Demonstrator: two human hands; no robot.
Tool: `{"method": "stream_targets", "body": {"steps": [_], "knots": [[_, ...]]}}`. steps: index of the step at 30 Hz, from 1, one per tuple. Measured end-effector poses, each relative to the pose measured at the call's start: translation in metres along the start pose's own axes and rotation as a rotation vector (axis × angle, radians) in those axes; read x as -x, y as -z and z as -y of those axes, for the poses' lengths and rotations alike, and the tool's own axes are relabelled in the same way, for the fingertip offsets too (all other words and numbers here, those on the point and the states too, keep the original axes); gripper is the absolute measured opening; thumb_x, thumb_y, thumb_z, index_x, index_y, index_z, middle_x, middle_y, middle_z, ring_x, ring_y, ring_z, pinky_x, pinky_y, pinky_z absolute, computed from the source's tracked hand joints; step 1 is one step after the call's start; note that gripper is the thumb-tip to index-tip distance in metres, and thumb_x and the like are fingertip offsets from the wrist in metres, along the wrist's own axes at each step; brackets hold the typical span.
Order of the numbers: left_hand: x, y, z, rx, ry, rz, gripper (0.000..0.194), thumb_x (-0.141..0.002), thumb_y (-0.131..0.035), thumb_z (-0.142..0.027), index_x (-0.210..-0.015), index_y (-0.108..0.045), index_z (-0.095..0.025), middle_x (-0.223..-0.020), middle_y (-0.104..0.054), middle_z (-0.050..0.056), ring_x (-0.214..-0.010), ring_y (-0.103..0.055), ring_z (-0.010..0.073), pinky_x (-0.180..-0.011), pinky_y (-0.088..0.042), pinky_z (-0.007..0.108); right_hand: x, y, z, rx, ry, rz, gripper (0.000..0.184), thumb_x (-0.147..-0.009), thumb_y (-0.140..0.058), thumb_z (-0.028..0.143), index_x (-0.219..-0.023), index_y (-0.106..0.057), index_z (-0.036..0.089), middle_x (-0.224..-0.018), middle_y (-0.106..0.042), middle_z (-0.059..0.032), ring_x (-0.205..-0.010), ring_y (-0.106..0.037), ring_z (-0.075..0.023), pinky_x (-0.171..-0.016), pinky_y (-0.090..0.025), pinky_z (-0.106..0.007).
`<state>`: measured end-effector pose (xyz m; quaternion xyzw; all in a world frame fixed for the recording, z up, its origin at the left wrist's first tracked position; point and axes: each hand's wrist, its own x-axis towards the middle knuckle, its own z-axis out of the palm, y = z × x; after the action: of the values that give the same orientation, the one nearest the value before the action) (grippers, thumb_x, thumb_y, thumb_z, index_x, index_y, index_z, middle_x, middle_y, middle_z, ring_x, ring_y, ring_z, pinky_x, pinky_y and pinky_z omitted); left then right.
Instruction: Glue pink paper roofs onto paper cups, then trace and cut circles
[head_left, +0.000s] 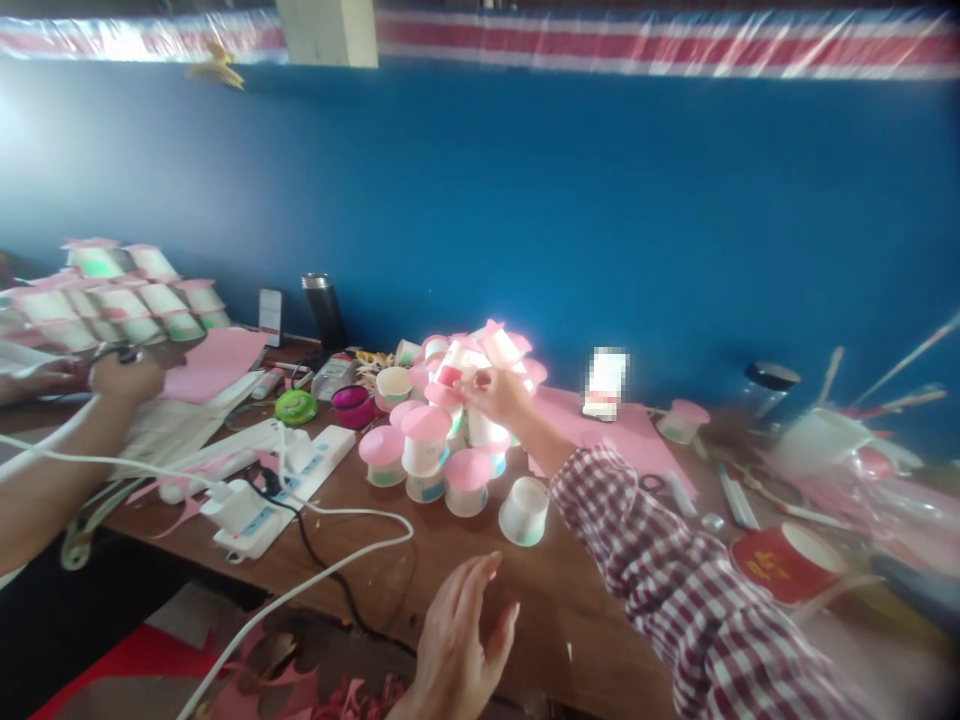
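Observation:
My right hand (495,397), in a checked sleeve, reaches into a stack of white paper cups with pink paper discs on them. Its fingers are closed on a paper cup (459,356) near the top of the stack, partly hidden by the hand and by glare. My left hand (463,632) is held low in front of the table edge, fingers stretched and thumb apart, with nothing in it. Between the hands, one bare paper cup (523,511) sits on the table. Cups topped with pink discs (469,469) make up the near side of the stack.
A co-worker's hands (127,375) are at the left, near another cup stack (120,300). Power strips (262,525) and a white cable (367,512) cross the table. A phone (606,380), pink paper (555,410) and a red bowl (784,565) lie rightward. Pink scraps (360,695) lie below.

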<state>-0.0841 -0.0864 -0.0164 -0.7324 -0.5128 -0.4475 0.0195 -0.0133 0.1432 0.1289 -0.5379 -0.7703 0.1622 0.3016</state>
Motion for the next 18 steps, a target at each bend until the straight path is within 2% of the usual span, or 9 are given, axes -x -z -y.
{"method": "stream_targets", "body": {"steps": [5, 13, 18], "knots": [[0.0, 0.0, -0.001, -0.016, -0.008, -0.013, 0.045, -0.083, -0.056, -0.021, -0.126, -0.044, -0.015, -0.102, -0.064, 0.011, -0.095, -0.063, 0.0196, -0.082, -0.056, 0.033, 0.001, 0.001, 0.001, -0.013, 0.012, -0.02, 0.044, -0.075, -0.059, 0.062, -0.081, -0.065, 0.019, -0.086, -0.07, -0.0066, -0.077, -0.063, -0.0207, -0.062, -0.043, -0.028], [-0.002, 0.0, -0.002, -0.017, -0.018, -0.009, 0.043, -0.083, -0.057, -0.02, -0.124, -0.045, -0.015, -0.103, -0.063, 0.011, -0.095, -0.063, 0.0194, -0.082, -0.056, 0.032, 0.009, 0.01, 0.002, -0.052, 0.008, -0.103, 0.048, -0.076, -0.061, 0.055, -0.107, -0.057, 0.019, -0.105, -0.067, -0.009, -0.093, -0.062, -0.0243, -0.073, -0.046, -0.033], [0.001, -0.001, -0.001, -0.026, -0.023, 0.002, 0.043, -0.083, -0.056, -0.021, -0.125, -0.045, -0.016, -0.103, -0.063, 0.012, -0.097, -0.063, 0.0202, -0.081, -0.056, 0.033, 0.001, 0.01, 0.006, -0.113, -0.154, -0.166, 0.062, -0.074, -0.057, 0.064, -0.113, -0.046, 0.017, -0.098, -0.067, -0.01, -0.093, -0.062, -0.0279, -0.073, -0.047, -0.038]]}}
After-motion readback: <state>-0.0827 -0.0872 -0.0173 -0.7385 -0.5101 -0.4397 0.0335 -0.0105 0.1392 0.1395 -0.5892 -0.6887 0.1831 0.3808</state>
